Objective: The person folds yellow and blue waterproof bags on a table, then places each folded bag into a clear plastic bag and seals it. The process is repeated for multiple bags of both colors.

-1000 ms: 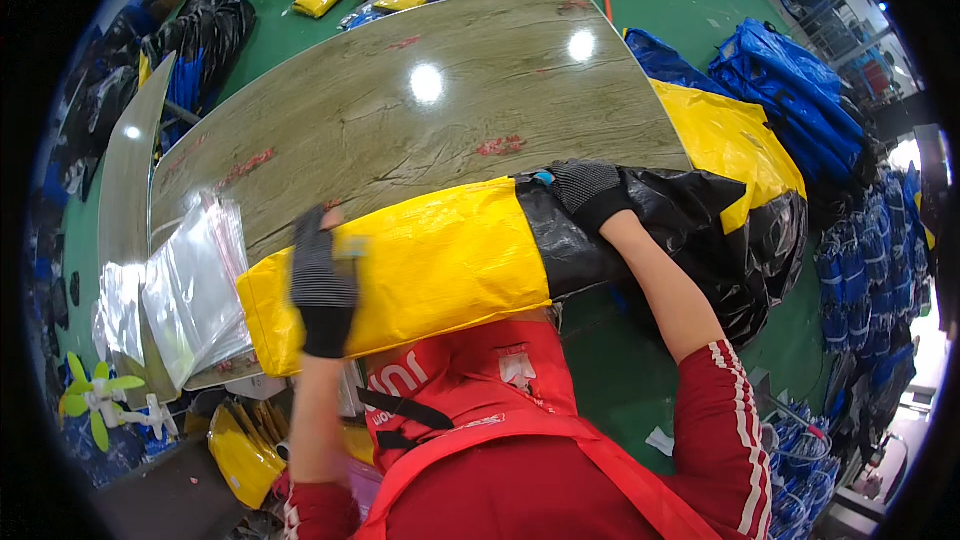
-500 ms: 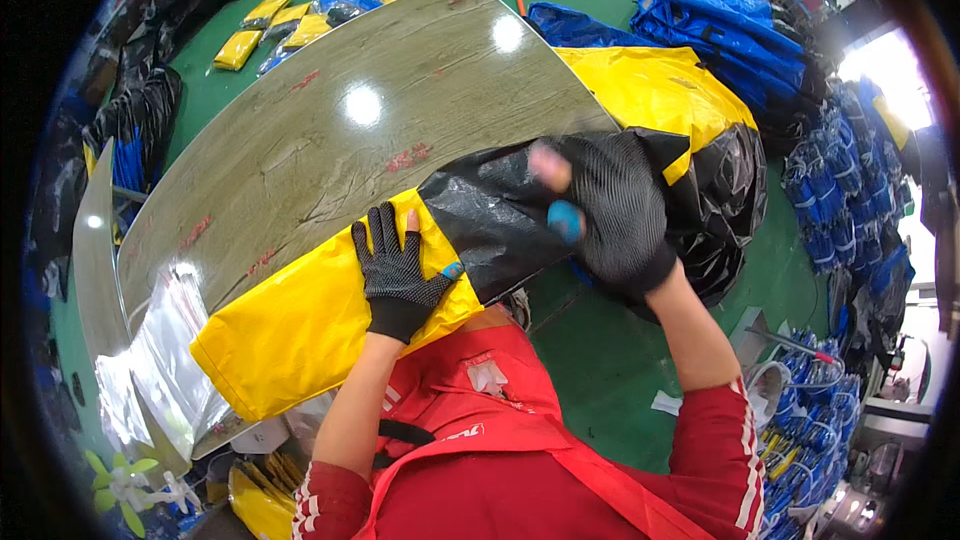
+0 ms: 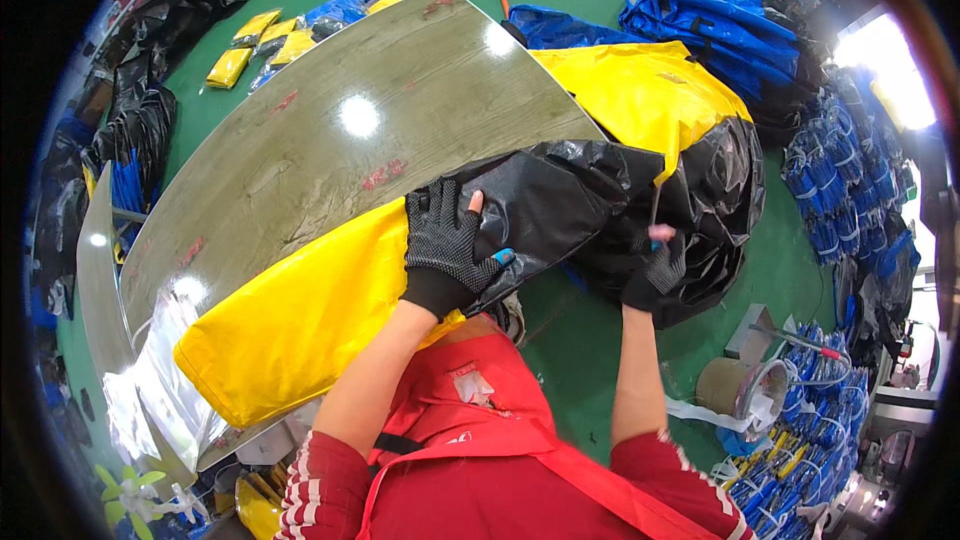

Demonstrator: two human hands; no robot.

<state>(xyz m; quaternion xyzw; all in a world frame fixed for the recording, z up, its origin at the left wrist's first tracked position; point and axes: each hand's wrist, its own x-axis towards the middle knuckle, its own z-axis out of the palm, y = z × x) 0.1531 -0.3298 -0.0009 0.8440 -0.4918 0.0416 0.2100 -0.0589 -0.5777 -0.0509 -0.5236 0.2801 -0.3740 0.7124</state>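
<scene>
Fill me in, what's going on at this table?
A person in a red apron is handling glossy yellow-and-black sheeting laid along the near edge of a wood-patterned table. The gloved left hand lies flat, fingers spread, on the black part just beside the yellow. The gloved right hand is at the black material farther right; whether its grip is closed on it is hard to tell. Clear plastic lies at the table's left end.

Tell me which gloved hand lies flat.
The black-gloved left hand, resting where the glossy yellow-and-black plastic sheet changes colour; the black-gloved right hand, farther right, appears curled instead.
</scene>
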